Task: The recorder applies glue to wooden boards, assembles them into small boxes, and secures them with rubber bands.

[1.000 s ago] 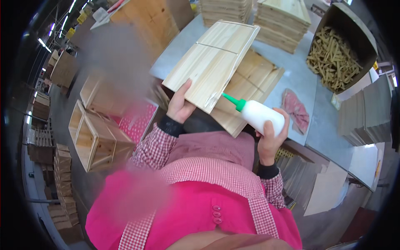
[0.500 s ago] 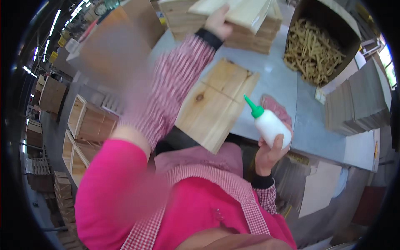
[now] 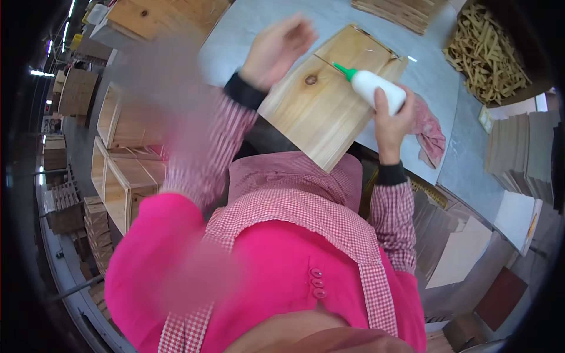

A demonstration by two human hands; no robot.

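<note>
A white squeeze bottle with a green nozzle is gripped in my right hand. Tilted, it points left over a pale wooden panel, its tip close to a dark line across the wood; whether it touches I cannot tell. The panel has a brown knot and juts over the table's near edge. My left hand, slightly blurred, hovers beside the panel's far left side, fingers loosely bent and nothing visible in them. A stained pink cloth lies on the table right of the bottle.
Small wooden strips fill a box at the far right. A stack of boards stands at the table's back, partly cut off. Grey sheets are piled at the right. Wooden boxes stand to my left.
My left hand has left the board on the back stack and come nearer, toward the panel. My right hand has brought the bottle over the panel and tipped it further. The view has shifted.
</note>
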